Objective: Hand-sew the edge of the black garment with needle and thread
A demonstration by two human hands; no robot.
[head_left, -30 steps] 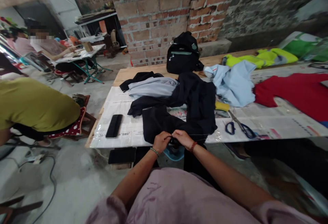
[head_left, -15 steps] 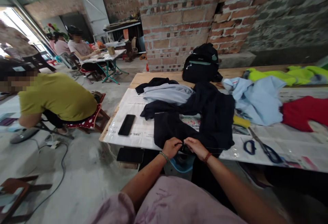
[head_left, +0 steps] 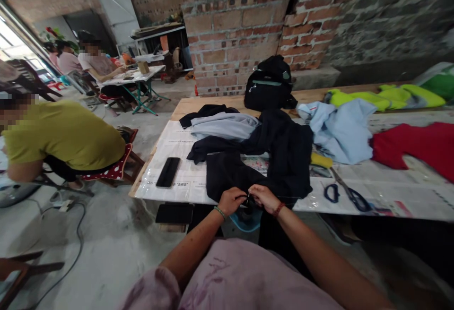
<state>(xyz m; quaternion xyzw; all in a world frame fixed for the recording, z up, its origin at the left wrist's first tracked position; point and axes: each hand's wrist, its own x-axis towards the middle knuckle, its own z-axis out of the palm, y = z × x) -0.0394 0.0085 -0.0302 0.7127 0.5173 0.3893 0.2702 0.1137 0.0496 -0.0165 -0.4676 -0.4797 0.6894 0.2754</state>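
Note:
A black garment point(head_left: 227, 170) lies over the table's near edge, its front part hanging down toward my lap. My left hand point(head_left: 231, 201) pinches the garment's edge between thumb and fingers. Close beside it, my right hand point(head_left: 264, 198) is closed on the same edge, with the fingertips of both hands almost meeting. Something small and light-coloured shows between the fingertips, too small to name. Below the hands, a blue basin point(head_left: 245, 225) is partly hidden by the cloth and my wrists.
On the table point(head_left: 147, 189) lie a phone point(head_left: 168, 172), a grey cloth point(head_left: 225, 126), large scissors point(head_left: 349, 192), a yellow object point(head_left: 321, 160), a light blue garment point(head_left: 342, 128) and a red garment point(head_left: 407, 144). A black backpack point(head_left: 269, 85) stands behind. At left, a person in a yellow-green shirt point(head_left: 67, 135) sits on a stool.
The whole view has shifted, so the table and its things appear slightly further left. Both hands stay together at the garment's edge, fingertips now a little closer.

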